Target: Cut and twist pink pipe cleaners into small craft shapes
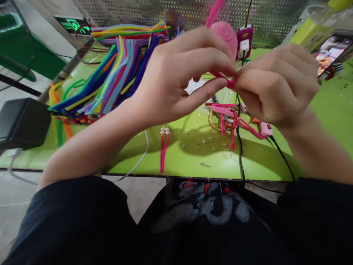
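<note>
A pink pipe cleaner [231, 82] is pinched between both hands above the table. My left hand [176, 73] holds it between thumb and fingertips. Closed tightly beside it, my right hand [278, 81] grips the same piece, with its fingertips partly hidden. Behind my left fingers is a round pink fuzzy ball [226, 36], and a pink strand [214, 13] rises above it; I cannot tell whether they join the held piece. Below my hands lie pink pipe cleaner pieces [223, 109] in a small heap. Two bent pink stems with pearly beads [164, 141] lie near the front edge.
Bundles of coloured pipe cleaners [110, 81] lie at the left on the green table [187, 158]. A black box [23, 123] stands at far left. At right are a phone [335, 51], a yellow bottle [309, 33] and a pink device [266, 129] with a black cable [240, 147].
</note>
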A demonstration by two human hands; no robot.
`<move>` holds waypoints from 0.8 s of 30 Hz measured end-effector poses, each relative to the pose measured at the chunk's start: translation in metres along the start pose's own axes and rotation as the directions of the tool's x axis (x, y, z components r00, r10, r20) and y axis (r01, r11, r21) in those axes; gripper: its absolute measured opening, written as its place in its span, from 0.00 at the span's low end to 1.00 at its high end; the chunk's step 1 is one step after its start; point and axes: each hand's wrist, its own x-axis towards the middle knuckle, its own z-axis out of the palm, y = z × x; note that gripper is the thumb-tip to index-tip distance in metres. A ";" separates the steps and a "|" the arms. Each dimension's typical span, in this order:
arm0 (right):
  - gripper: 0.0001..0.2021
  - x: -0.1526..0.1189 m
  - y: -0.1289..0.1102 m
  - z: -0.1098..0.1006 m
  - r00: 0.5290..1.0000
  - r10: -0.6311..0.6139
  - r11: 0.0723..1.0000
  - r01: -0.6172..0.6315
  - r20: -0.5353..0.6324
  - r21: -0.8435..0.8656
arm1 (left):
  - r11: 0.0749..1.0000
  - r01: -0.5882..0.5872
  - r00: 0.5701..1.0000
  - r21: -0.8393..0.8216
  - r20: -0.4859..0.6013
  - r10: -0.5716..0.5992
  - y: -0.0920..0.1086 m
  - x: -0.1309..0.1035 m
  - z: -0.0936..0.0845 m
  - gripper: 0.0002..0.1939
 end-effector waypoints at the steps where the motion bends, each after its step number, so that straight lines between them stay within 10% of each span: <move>1: 0.09 -0.001 0.000 0.001 0.999 -0.014 1.000 0.013 -0.035 -0.021 | 1.000 0.003 1.000 -0.003 0.019 -0.003 0.000 0.000 0.000 0.17; 5: 0.09 -0.007 0.002 0.002 0.993 -0.039 0.997 0.031 -0.114 -0.066 | 0.980 0.113 0.992 -0.165 0.069 -0.103 0.000 0.002 0.002 0.11; 8: 0.11 -0.011 0.004 -0.001 0.992 0.081 0.992 -0.089 0.093 0.091 | 0.831 0.277 0.956 -0.483 0.229 -0.185 -0.001 0.007 0.003 0.07; 12: 0.14 -0.016 0.005 0.003 0.904 0.291 0.887 -0.377 0.312 0.265 | 0.504 0.613 0.780 -0.609 0.568 -0.263 -0.001 0.013 0.000 0.15; 15: 0.21 -0.022 0.004 0.012 0.863 0.491 0.811 -0.503 0.119 0.299 | 0.383 0.735 0.671 -0.560 0.683 -0.289 0.004 0.015 0.001 0.22; 19: 0.20 -0.022 -0.001 0.014 0.793 0.595 0.708 -0.594 0.129 0.382 | 0.361 0.687 0.723 -0.631 0.544 -0.426 0.007 0.012 0.007 0.13; 22: 0.13 -0.011 -0.009 0.009 0.883 0.459 0.857 -0.470 0.103 0.212 | 0.431 0.661 0.741 -0.614 0.449 -0.499 -0.001 0.009 0.011 0.14; 24: 0.10 -0.003 -0.016 0.006 0.945 0.328 0.944 -0.327 -0.012 0.054 | 0.581 0.551 0.832 -0.599 0.342 -0.436 -0.009 0.007 0.011 0.12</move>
